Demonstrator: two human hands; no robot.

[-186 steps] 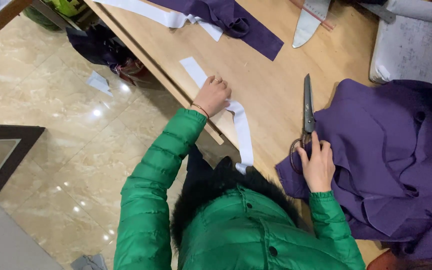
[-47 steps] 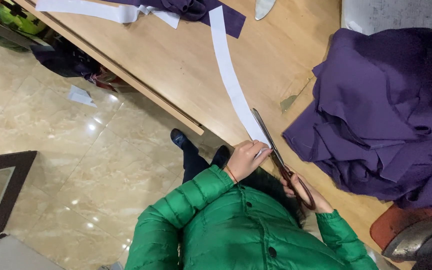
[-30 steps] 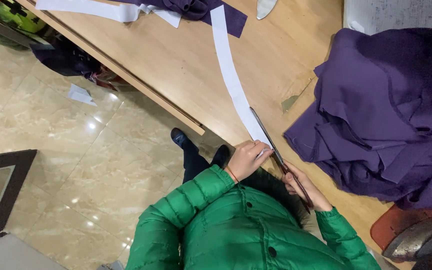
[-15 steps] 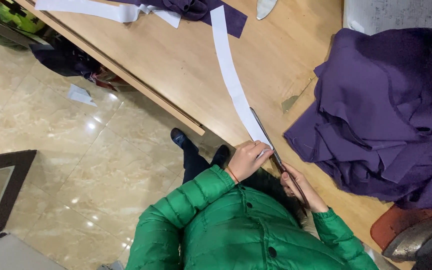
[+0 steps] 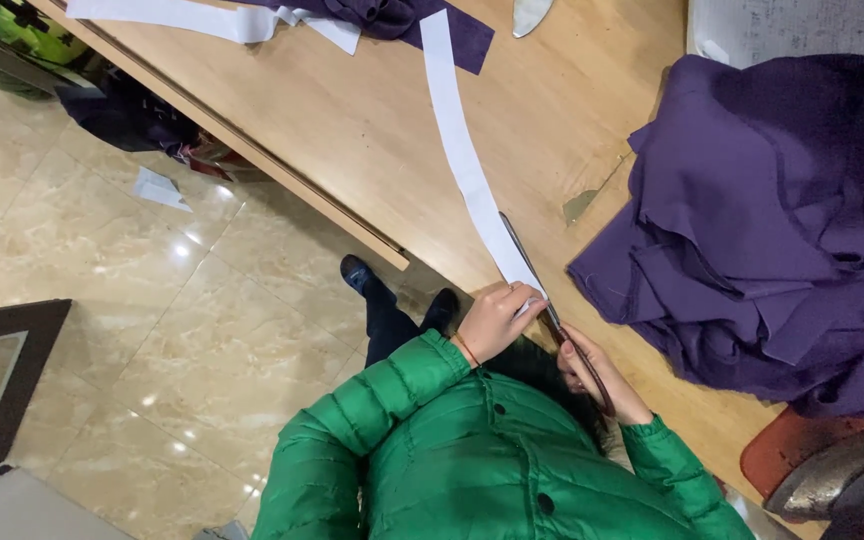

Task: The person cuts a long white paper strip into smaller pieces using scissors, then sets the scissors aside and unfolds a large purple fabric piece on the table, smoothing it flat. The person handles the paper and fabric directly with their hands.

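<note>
On wood table, marble floor below

1. A wooden table with a pale top runs slantwise across the view, its long edge facing a glossy marble floor.
2. A long white strip lies on the table, stretching from the far side to the near edge.
3. A heap of purple cloth sits at the right.
4. More purple cloth and white strips lie at the far end.
5. A white scrap lies on the floor.
</note>
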